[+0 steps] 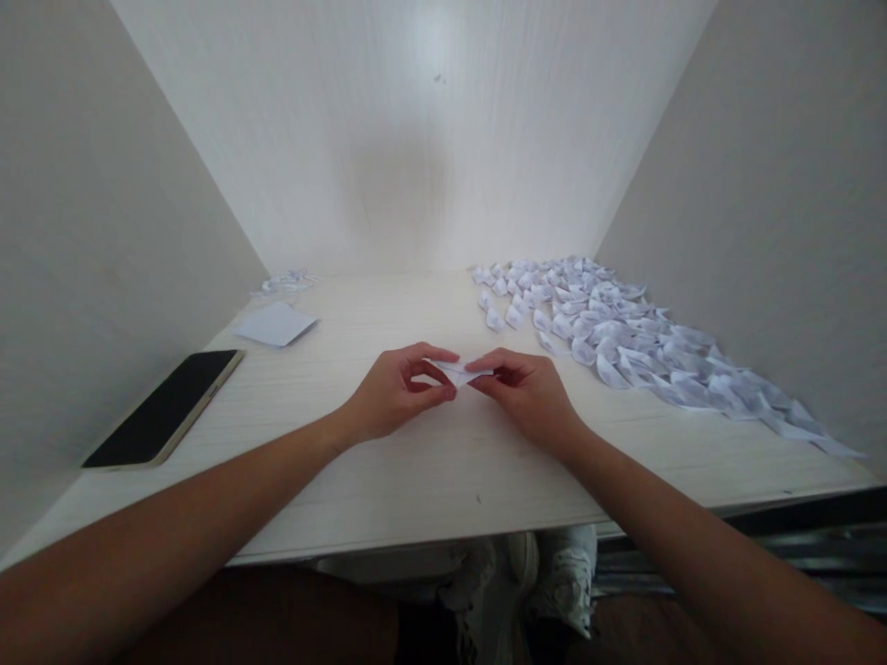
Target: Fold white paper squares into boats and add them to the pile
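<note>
A small folded piece of white paper (461, 370) is held just above the pale wooden desk (430, 462), in the middle. My left hand (394, 392) pinches its left end between thumb and fingers. My right hand (530, 392) pinches the right end, fingers curled under. Both hands meet at the paper, with my forearms reaching in from the bottom corners.
A big heap of small folded white paper pieces (624, 337) covers the desk's right side up to the right wall. A dark phone (166, 406) lies at the left edge. A flat white paper sheet (275, 324) and a few scraps (287, 282) sit back left.
</note>
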A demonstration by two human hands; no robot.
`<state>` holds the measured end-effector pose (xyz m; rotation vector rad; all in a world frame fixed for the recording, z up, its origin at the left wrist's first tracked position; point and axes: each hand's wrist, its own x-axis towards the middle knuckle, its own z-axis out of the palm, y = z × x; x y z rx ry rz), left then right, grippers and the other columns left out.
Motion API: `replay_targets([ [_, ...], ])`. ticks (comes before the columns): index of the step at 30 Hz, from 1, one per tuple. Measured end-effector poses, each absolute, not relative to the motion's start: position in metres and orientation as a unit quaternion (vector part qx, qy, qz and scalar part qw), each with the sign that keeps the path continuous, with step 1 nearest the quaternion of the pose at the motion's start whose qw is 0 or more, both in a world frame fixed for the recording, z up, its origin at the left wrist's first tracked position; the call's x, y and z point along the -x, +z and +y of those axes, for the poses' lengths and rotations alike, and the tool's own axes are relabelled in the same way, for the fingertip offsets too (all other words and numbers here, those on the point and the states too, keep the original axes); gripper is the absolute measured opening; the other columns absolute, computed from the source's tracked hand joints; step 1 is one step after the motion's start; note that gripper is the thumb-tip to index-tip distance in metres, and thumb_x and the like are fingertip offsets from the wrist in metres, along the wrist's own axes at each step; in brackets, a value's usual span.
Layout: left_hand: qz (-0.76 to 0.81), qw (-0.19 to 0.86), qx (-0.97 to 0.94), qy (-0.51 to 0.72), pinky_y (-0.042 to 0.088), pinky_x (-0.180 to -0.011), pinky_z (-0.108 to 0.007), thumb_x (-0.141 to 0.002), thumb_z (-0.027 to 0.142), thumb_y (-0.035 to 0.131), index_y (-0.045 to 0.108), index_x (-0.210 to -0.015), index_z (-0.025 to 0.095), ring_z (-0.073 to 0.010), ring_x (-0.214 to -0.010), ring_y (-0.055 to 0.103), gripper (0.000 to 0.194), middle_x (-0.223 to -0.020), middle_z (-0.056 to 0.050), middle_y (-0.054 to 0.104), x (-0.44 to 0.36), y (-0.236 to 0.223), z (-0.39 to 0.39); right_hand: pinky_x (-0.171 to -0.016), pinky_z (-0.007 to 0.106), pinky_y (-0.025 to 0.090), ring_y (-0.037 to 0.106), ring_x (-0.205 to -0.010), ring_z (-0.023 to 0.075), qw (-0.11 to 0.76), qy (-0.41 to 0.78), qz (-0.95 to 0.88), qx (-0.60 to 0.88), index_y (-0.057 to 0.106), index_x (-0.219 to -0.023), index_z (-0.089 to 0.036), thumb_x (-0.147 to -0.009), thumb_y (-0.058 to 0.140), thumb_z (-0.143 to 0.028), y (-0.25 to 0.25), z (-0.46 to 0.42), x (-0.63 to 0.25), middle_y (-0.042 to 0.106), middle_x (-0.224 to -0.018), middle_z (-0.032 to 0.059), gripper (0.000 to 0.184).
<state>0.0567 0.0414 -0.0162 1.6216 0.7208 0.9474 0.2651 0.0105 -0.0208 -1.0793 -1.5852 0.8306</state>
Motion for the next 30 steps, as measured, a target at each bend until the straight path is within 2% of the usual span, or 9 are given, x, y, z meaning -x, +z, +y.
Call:
replay_targets([
  [2, 0.310, 0.440, -0.726, 0.428, 0.064, -0.076, -0.034, -0.078, 0.028, 0.079, 0.076, -0.096, 0.020, -0.0215, -0.097, 0.070, 0.020, -0.108, -0.009, 0.069, -0.058, -0.016, 0.042, -0.067, 0.030, 0.054, 0.068, -0.083, 0.0183, 0.508, 0.355, -0.649, 0.441, 0.079, -0.084, -0.024, -0.077, 0.077, -0.030, -0.020, 0.011, -0.265, 0.076, -0.093, 0.0050, 0.009],
  [4, 0.303, 0.365, -0.759, 0.446, 0.062, -0.079, -0.033, -0.082, 0.030, 0.076, 0.077, -0.088, 0.022, -0.0221, -0.103, 0.068, 0.010, -0.111, -0.009, 0.068, -0.059, -0.015, 0.042, -0.067, 0.029, 0.054, 0.068, -0.091, 0.0190, 0.518, 0.350, -0.648, 0.435, 0.078, -0.080, -0.024, -0.076, 0.079, -0.031, -0.019, 0.010, -0.265, 0.074, -0.108, 0.0067, 0.008],
  [5, 0.299, 0.343, -0.770, 0.448, 0.061, -0.081, -0.034, -0.084, 0.030, 0.074, 0.077, -0.086, 0.022, -0.0214, -0.101, 0.068, 0.009, -0.108, -0.009, 0.070, -0.059, -0.014, 0.041, -0.067, 0.029, 0.054, 0.068, -0.092, 0.0188, 0.520, 0.347, -0.649, 0.434, 0.077, -0.079, -0.023, -0.076, 0.079, -0.032, -0.018, 0.009, -0.264, 0.073, -0.111, 0.0070, 0.009],
  [7, 0.297, 0.328, -0.780, 0.442, 0.058, -0.084, -0.034, -0.087, 0.030, 0.072, 0.076, -0.085, 0.021, -0.0194, -0.092, 0.069, 0.010, -0.096, -0.007, 0.073, -0.060, -0.014, 0.039, -0.070, 0.031, 0.054, 0.068, -0.087, 0.0180, 0.507, 0.346, -0.657, 0.436, 0.076, -0.081, -0.022, -0.080, 0.077, -0.033, -0.016, 0.007, -0.262, 0.075, -0.103, 0.0066, 0.011],
  [10, 0.336, 0.363, -0.760, 0.422, 0.055, -0.076, -0.032, -0.086, 0.034, 0.073, 0.075, -0.083, 0.020, -0.0178, -0.078, 0.068, 0.014, -0.082, -0.005, 0.075, -0.062, -0.015, 0.037, -0.070, 0.031, 0.053, 0.066, -0.078, 0.0173, 0.474, 0.351, -0.670, 0.451, 0.075, -0.082, -0.021, -0.085, 0.073, -0.037, -0.014, 0.005, -0.259, 0.076, -0.085, 0.0045, 0.017],
  [15, 0.386, 0.513, -0.622, 0.449, 0.050, -0.058, -0.026, -0.068, 0.036, 0.088, 0.069, -0.083, 0.017, -0.0154, -0.063, 0.068, 0.031, -0.074, -0.003, 0.076, -0.067, -0.018, 0.036, -0.063, 0.029, 0.048, 0.062, -0.068, 0.0153, 0.471, 0.374, -0.654, 0.459, 0.074, -0.080, -0.019, -0.084, 0.072, -0.038, -0.016, 0.006, -0.258, 0.074, -0.078, 0.0037, 0.020],
  [20, 0.377, 0.588, -0.540, 0.469, 0.054, -0.065, -0.026, -0.063, 0.026, 0.092, 0.067, -0.092, 0.016, -0.0153, -0.064, 0.072, 0.040, -0.072, -0.002, 0.077, -0.071, -0.018, 0.033, -0.057, 0.027, 0.045, 0.059, -0.064, 0.0139, 0.475, 0.413, -0.614, 0.476, 0.071, -0.077, -0.018, -0.080, 0.073, -0.035, -0.015, 0.009, -0.259, 0.072, -0.074, 0.0020, 0.017],
  [26, 0.388, 0.606, -0.522, 0.458, 0.058, -0.065, -0.028, -0.061, 0.025, 0.093, 0.068, -0.090, 0.013, -0.0173, -0.063, 0.073, 0.041, -0.068, -0.004, 0.076, -0.071, -0.014, 0.033, -0.072, 0.031, 0.052, 0.068, -0.078, 0.0173, 0.480, 0.463, -0.573, 0.475, 0.076, -0.086, -0.019, -0.076, 0.075, -0.031, -0.009, 0.005, -0.255, 0.078, -0.090, 0.0050, 0.015],
  [30, 0.397, 0.616, -0.486, 0.476, 0.061, -0.066, -0.030, -0.060, 0.023, 0.093, 0.070, -0.084, 0.011, -0.0159, -0.062, 0.072, 0.035, -0.070, -0.004, 0.075, -0.072, -0.015, 0.032, -0.076, 0.033, 0.054, 0.069, -0.077, 0.0179, 0.513, 0.490, -0.503, 0.494, 0.077, -0.083, -0.020, -0.070, 0.080, -0.026, -0.012, 0.004, -0.251, 0.079, -0.089, 0.0049, 0.014],
])
